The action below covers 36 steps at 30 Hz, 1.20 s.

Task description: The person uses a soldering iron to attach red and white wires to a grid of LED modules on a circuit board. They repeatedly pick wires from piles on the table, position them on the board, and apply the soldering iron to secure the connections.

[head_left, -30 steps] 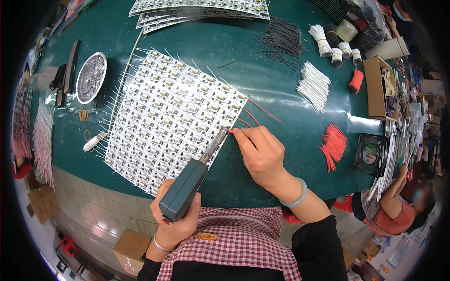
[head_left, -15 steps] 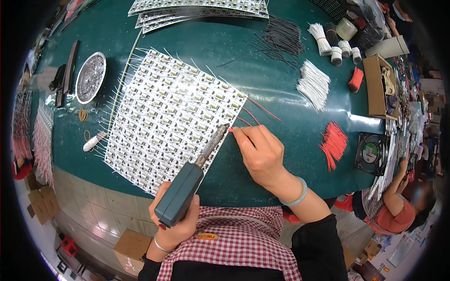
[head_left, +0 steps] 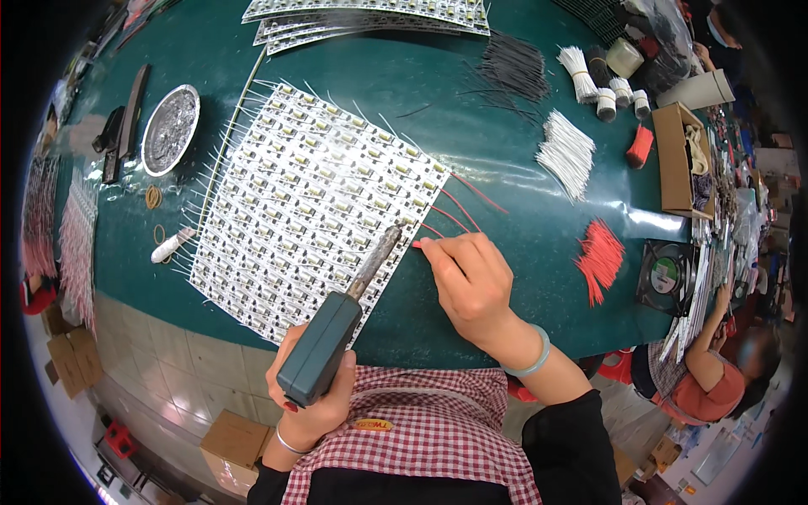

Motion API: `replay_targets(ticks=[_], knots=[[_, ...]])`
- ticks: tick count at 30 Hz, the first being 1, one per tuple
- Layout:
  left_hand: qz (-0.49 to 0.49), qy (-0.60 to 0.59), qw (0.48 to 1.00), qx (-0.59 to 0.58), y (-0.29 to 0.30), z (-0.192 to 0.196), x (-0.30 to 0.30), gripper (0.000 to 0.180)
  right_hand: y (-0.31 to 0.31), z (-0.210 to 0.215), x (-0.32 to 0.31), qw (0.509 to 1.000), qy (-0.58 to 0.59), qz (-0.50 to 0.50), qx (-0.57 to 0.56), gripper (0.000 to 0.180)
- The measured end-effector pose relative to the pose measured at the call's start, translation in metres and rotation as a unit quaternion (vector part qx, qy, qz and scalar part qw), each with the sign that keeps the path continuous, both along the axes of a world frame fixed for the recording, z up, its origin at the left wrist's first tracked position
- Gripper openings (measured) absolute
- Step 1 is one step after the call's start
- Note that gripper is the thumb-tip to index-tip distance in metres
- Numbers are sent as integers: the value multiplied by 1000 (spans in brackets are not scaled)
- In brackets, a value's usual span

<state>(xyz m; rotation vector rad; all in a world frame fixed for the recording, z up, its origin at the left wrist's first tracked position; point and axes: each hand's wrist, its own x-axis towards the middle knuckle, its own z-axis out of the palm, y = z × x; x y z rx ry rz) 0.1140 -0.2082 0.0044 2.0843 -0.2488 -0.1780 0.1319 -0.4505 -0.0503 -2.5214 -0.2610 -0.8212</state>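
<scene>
My left hand (head_left: 313, 404) grips a dark green soldering iron (head_left: 337, 337) whose metal tip reaches the right edge of a large white panel of small circuit boards (head_left: 303, 202) lying on the green table (head_left: 404, 93). My right hand (head_left: 471, 282) pinches a short red wire (head_left: 418, 245) and holds its end against the panel's edge, right by the iron's tip. Other red wires (head_left: 459, 206) stick out from the panel's right edge. White wires fringe its left side.
A pile of red wires (head_left: 599, 257), a bundle of white wires (head_left: 568, 151) and black wires (head_left: 509, 67) lie to the right. A round metal dish (head_left: 170, 128), more panels (head_left: 370, 13) at the far edge, a cardboard box (head_left: 677, 160). Another person (head_left: 715, 370) sits at lower right.
The soldering iron's tip has edged slightly toward the red wire end; both hands stay almost in place.
</scene>
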Motion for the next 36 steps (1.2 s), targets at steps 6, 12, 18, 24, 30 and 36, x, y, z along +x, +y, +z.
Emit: replay_targets(ticks=[6,12,18,24,30,36], knots=[[-24,-22,999,-12,7,-5,-4,27,4,-4,-6,999,43,10,2,27],[-41,-29,999,-17,6,-6,-5,26,5,-2,-5,999,48,10,-2,27],[-34,-21,999,-13,1,-3,-3,26,3,-8,-5,999,34,15,-27,23],[-29,-28,999,-5,1,-4,-3,23,3,-8,-4,999,36,16,-35,23],[-28,-7,999,12,10,-10,-10,22,5,-4,-3,999,45,13,-25,27],[-28,-24,999,9,13,-7,-10,24,4,-7,-4,999,39,11,-37,24]])
